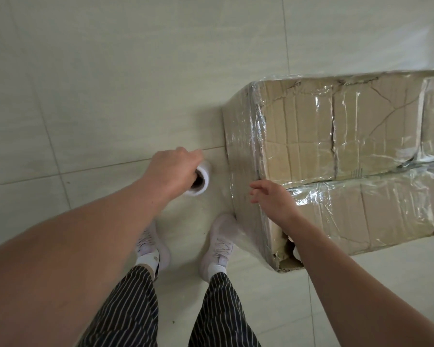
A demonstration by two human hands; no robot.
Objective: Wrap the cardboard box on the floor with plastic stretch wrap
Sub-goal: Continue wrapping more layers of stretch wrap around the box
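A large worn cardboard box (348,151) lies on the tiled floor at the right, with clear stretch film over its top and left end. My left hand (172,169) grips the upper end of a white roll of stretch wrap (203,182), held upright just left of the box's end. A sheet of clear film (232,196) runs from the roll onto the box's left face. My right hand (273,199) hovers over the box's near left top edge with fingers loosely spread, holding nothing; whether it touches the film is unclear.
My two feet in white shoes (219,244) stand on the floor right beside the box's near left corner, which is torn (287,259). Pale floor tiles (110,83) stretch away to the left and beyond the box.
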